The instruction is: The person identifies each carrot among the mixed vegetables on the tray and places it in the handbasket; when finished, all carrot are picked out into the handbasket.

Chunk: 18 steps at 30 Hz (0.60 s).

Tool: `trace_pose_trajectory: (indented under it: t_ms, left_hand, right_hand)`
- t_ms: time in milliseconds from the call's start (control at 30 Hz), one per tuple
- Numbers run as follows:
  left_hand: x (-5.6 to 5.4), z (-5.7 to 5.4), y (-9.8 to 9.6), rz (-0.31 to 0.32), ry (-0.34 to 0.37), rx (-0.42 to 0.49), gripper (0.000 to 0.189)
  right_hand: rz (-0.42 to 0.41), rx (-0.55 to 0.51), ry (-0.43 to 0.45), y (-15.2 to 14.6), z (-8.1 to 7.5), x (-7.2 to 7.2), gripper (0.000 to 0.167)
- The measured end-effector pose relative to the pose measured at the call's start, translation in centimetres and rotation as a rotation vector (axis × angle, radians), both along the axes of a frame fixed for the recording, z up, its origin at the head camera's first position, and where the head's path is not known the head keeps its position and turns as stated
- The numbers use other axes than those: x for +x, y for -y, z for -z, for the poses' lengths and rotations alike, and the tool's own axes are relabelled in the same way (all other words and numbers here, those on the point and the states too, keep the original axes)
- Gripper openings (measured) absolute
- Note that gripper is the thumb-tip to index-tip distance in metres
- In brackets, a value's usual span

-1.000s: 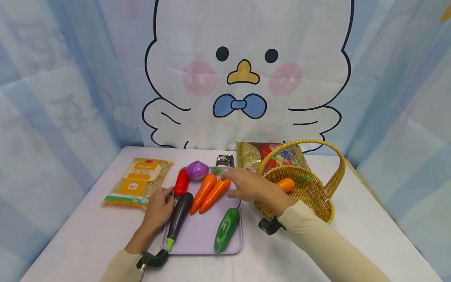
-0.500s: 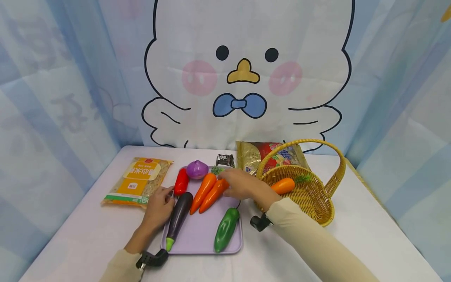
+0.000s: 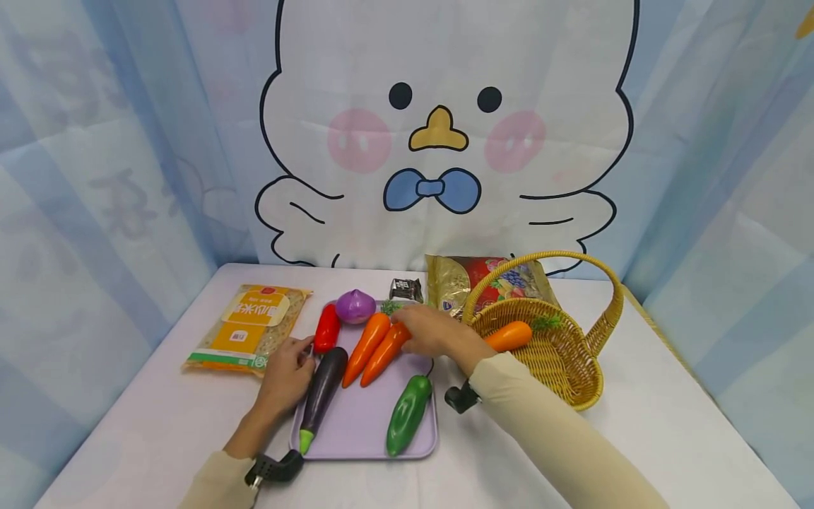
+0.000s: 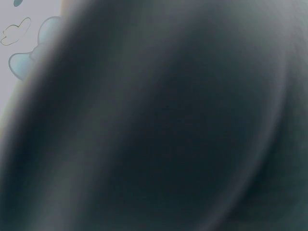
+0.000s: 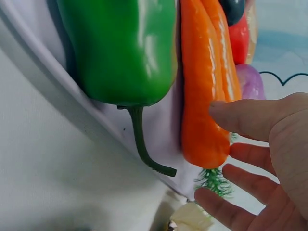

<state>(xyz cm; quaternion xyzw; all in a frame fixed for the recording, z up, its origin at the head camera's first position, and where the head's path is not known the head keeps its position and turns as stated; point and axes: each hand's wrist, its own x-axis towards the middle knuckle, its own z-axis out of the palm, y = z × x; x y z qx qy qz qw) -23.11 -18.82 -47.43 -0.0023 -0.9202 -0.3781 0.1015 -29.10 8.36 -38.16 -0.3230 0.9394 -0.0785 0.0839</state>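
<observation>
On a lilac tray (image 3: 356,431) in the head view lie two orange carrots, a purple onion (image 3: 356,307), a red pepper (image 3: 327,329), an eggplant (image 3: 323,396) and a green pepper (image 3: 409,415). My right hand (image 3: 435,331) pinches the right-hand carrot (image 3: 385,355) near its leafy end; the right wrist view shows the thumb across this carrot (image 5: 204,106) and fingers at its far side. The other carrot (image 3: 367,350) lies alongside. At the tray's left edge rests my left hand (image 3: 287,375), fingertips by the red pepper; whether they grip the rim is unclear.
Right of the tray stands a wicker basket (image 3: 559,364) with a high handle and another carrot (image 3: 511,336) inside. Behind are a gold-and-red bag (image 3: 486,283) and a small dark packet (image 3: 405,290). A grain bag (image 3: 251,329) lies left. A dark blur fills most of the left wrist view.
My right hand has come down and left onto the right-hand carrot and closed on its thick end, and that carrot has shifted very slightly. My left hand has stayed at the tray edge.
</observation>
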Motion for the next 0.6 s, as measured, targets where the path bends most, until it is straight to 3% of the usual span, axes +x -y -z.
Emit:
trace_pose_trajectory:
  t_ms: [600]
  left_hand:
    - [0.1,0.0,0.0,0.002,-0.014,-0.001,0.048]
  right_hand:
    - [0.028,0.074,-0.018,1.0,1.2,-0.9,0.040]
